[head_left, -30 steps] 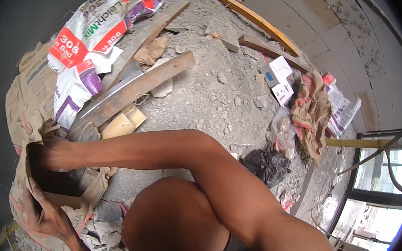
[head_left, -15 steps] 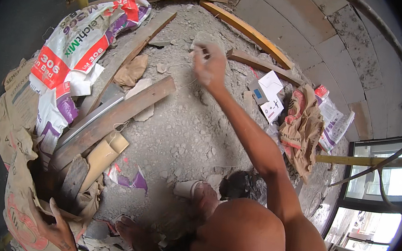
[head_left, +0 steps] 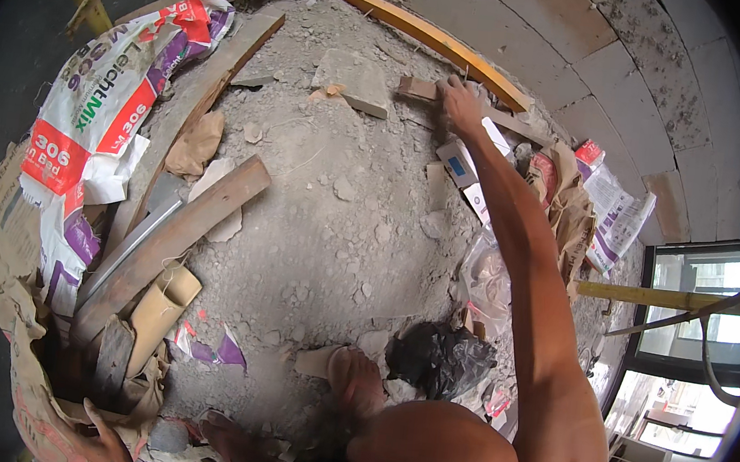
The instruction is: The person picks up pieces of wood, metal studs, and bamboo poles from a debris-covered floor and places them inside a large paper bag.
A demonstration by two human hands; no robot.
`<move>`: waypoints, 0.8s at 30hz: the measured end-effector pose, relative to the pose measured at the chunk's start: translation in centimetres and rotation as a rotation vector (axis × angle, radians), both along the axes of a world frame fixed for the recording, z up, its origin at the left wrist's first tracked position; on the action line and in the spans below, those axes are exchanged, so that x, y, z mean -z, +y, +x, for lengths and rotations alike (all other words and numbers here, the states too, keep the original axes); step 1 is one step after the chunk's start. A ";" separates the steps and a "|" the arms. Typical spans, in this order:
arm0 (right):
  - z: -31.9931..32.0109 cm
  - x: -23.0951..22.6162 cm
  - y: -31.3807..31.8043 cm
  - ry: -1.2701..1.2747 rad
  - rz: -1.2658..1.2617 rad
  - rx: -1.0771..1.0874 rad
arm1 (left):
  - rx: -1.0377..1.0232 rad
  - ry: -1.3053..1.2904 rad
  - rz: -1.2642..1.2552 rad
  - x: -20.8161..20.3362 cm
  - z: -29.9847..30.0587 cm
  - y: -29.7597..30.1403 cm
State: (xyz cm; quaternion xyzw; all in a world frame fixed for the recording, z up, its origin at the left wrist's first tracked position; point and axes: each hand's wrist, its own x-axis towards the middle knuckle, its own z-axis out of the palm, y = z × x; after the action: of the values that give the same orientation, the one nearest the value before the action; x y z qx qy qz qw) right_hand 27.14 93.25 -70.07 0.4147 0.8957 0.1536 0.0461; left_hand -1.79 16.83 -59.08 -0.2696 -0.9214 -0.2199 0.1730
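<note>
My right hand point(head_left: 461, 107) reaches far out, its fingers closed over a short brown wooden batten point(head_left: 418, 86) lying on the rubble. At the lower left, my left hand point(head_left: 102, 445) grips the rim of a large brown paper sack point(head_left: 10, 220), thumb on the inner side. Part of that hand's fingers is hidden by the paper. Out of the sack's mouth lean a long wooden plank point(head_left: 175, 242), a pale bamboo piece point(head_left: 161, 308), a thin metal strip point(head_left: 129, 246) and a grey wood offcut point(head_left: 114, 353).
A flat grey slab point(head_left: 354, 81) lies left of my right hand. Beyond it is a yellowish beam point(head_left: 436, 35) by the block wall point(head_left: 534, 45). Crumpled sacks point(head_left: 607, 211) are at the right, a black plastic bag point(head_left: 442, 360) near my feet. A printed white-red sack point(head_left: 85, 111) lies left.
My right hand has moved right from beside the slab and taken hold of the short batten. My left hand stays at the sack's rim. The view has shifted slightly.
</note>
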 end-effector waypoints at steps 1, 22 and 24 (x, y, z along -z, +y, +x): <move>-2.2 -1.2 -3.1 0.077 0.038 -0.019 | -0.010 0.008 -0.031 -0.5 0.1 -0.6; -5.2 -5.9 -40.0 0.663 -0.604 -1.060 | -0.192 -0.111 -0.006 0.7 -1.3 -2.9; -3.0 -4.5 -37.4 0.713 -0.652 -0.949 | -0.223 -0.181 -0.077 -0.3 -0.4 -2.3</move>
State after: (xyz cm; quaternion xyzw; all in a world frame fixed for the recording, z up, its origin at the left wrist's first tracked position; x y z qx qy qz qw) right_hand 24.12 55.82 -65.61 -0.0332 0.9418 -0.2670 -0.2017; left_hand -2.16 14.54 -58.73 -0.1509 -0.9653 -0.1872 0.1019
